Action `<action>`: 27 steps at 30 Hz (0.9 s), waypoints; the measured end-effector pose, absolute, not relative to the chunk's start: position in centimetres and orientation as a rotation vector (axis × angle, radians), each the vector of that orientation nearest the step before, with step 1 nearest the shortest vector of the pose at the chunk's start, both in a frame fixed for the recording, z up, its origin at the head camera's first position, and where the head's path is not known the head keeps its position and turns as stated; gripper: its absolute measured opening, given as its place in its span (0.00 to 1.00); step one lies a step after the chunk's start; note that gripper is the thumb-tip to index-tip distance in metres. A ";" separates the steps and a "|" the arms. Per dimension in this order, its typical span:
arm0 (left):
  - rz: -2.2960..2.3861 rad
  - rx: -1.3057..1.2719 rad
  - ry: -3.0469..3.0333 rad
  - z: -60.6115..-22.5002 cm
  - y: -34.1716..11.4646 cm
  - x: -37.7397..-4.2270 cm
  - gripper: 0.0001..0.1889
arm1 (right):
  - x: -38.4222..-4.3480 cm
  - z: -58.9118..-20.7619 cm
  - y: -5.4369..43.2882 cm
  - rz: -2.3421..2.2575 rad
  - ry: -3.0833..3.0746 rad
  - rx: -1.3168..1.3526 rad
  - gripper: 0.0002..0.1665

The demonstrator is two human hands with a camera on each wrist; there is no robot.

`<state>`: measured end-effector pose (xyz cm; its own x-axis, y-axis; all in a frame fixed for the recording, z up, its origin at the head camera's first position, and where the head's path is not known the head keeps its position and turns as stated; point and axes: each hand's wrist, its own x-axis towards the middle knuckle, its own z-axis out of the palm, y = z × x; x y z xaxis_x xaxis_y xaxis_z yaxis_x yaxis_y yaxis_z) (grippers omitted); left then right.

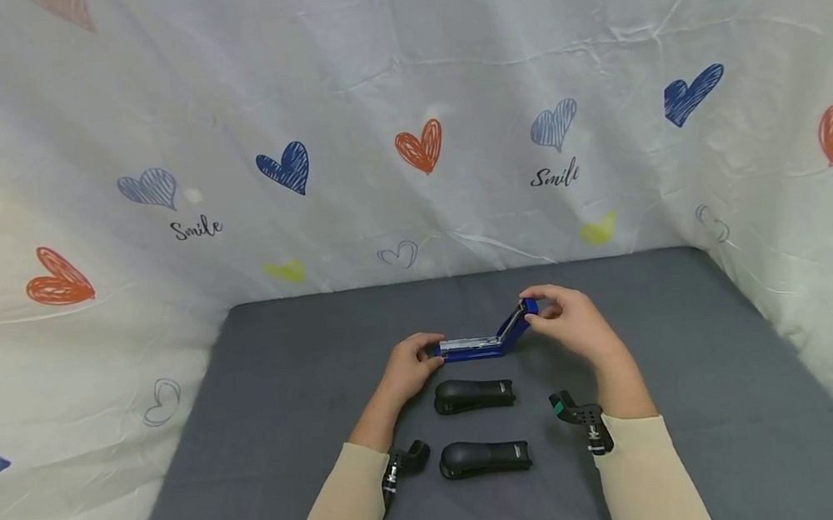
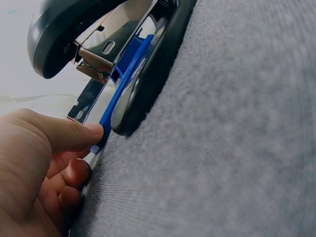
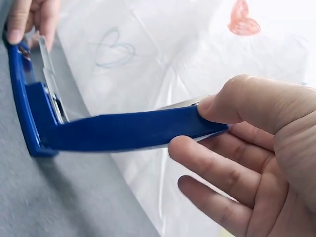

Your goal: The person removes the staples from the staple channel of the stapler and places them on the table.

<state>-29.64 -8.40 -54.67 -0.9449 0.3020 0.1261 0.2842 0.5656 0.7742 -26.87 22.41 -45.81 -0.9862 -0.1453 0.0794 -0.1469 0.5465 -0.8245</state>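
A blue stapler lies on the grey table with its top arm swung up and back to the right, baring the metal staple channel. My left hand pinches the left end of its base; in the left wrist view the thumb presses on the blue base. The raised top arm is gripped at its tip between the thumb and fingers of my right hand. In the right wrist view, two fingers of that hand extend below the arm.
Two black staplers lie between my forearms, one behind the other, the nearer stapler closer to me. Wrist cameras are strapped to both arms. Behind the table hangs a white curtain printed with hearts.
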 end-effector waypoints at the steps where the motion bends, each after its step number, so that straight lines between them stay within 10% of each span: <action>1: 1.359 0.514 2.759 -54.7 -8.4 -29.6 0.20 | -26.8 -45.8 22.7 1.466 -2.775 0.244 0.22; 27: 1.374 0.504 2.783 -54.7 -8.4 -29.4 0.16 | -26.9 -46.8 25.9 1.156 -3.041 0.129 0.25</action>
<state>-29.36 -8.37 -54.73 -0.9487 0.2825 0.1423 0.2848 0.5667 0.7731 -26.92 25.94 -46.75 -0.9903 -0.1144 -0.0784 -0.0334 0.7456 -0.6655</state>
